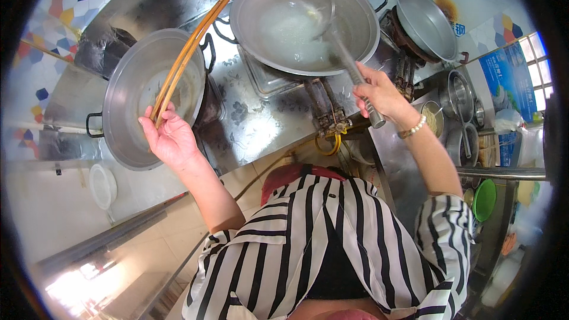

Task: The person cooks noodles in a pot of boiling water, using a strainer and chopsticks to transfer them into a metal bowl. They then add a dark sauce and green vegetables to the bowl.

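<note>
My left hand [171, 135] grips a pair of long wooden chopsticks [200, 38] near their lower ends. They slant up and to the right across a wide metal pot [126, 75] with black handles, which has some liquid at its bottom. My right hand [380, 91] is closed around the ribbed handle of a metal ladle or skimmer [349, 60]. Its round head lies in a larger metal pot [253, 13], amid cloudy, bubbling water. A small pale piece shows near that head; what it is cannot be told.
Gas valves [333, 124] with a yellow hose jut from the steel stove top [240, 129]. A metal pan [426, 22] sits on a burner at the right. Beside my right wrist are a bowl of noodles [430, 120] and steel pots [458, 93]. A white bowl [103, 186] stands at the left.
</note>
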The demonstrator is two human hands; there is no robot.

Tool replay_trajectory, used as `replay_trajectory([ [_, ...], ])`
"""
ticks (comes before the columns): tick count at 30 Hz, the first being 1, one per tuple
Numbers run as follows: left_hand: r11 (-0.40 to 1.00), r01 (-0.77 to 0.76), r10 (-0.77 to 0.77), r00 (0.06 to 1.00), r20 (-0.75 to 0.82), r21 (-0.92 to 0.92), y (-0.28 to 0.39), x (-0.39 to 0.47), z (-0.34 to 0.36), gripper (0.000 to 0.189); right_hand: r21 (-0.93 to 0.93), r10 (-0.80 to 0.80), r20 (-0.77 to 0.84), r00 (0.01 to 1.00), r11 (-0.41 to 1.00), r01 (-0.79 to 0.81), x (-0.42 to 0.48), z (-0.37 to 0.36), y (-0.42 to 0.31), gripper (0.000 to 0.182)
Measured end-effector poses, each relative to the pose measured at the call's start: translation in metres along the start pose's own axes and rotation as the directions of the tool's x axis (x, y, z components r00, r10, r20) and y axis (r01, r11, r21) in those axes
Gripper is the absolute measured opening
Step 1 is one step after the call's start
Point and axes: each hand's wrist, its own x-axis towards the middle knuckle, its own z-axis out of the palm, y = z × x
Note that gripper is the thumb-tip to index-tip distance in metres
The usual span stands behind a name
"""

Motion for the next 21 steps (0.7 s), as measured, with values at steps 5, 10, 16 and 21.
replay_trajectory([
  [5,0.999,-0.016,0.017,1.0,0.013,-0.036,0.01,0.007,0.003,0.032,0.856,0.038,0.193,0.98,0.482,-0.187,0.001,-0.034,0.0,0.034],
  [10,0.999,-0.015,0.015,1.0,0.002,-0.04,0.019,0.007,-0.005,0.033,-0.385,-0.011,-0.23,0.973,0.92,-0.08,-0.034,-0.037,-0.052,0.042],
  [16,0.999,0.02,-0.02,1.0,-0.008,-0.05,0.013,0.01,-0.007,0.033,0.333,0.216,0.064,0.974,0.916,-0.225,-0.048,-0.022,-0.048,0.038],
  [21,0.997,0.019,-0.019,1.0,0.001,-0.077,0.007,0.016,0.002,0.034,0.704,0.103,0.102,0.989,0.696,-0.145,-0.039,-0.034,-0.018,0.041],
])
